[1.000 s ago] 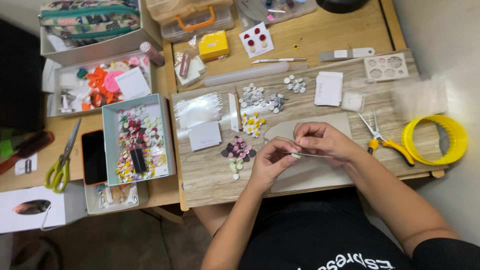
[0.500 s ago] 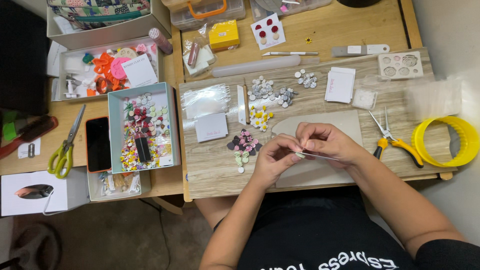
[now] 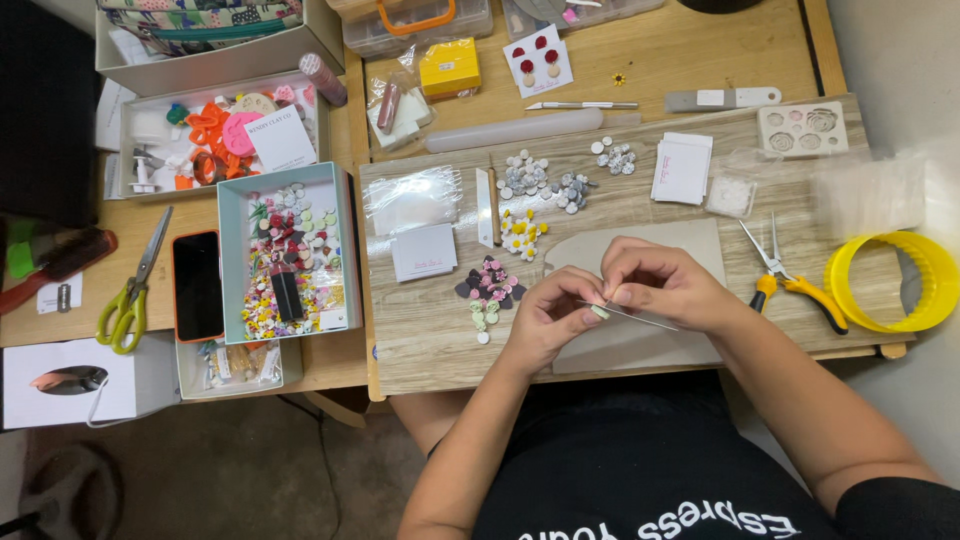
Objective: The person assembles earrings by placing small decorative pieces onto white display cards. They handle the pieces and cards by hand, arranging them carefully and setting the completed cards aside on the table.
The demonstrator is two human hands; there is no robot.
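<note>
in the head view, both forearms are brought in from 6 o'clock and bent toward each other over a grey mat (image 3: 690,245) on the wooden board (image 3: 420,330). the left hand (image 3: 550,318) is curled, its fingertips pinched on a small pale green piece (image 3: 599,312). the right hand (image 3: 660,285) is arched above it, thumb and forefinger closed on a thin metal needle tool (image 3: 640,318), whose tip is laid against the piece. at 9 o'clock of the hands, 1 cluster of purple and green pieces (image 3: 487,292) is seen; at 3 o'clock, 1 pair of orange-handled pliers (image 3: 790,280) and 1 yellow ring cutter (image 3: 890,282). at far 9 o'clock, 1 pair of green scissors (image 3: 130,290) and 1 phone (image 3: 197,285) are laid.
</note>
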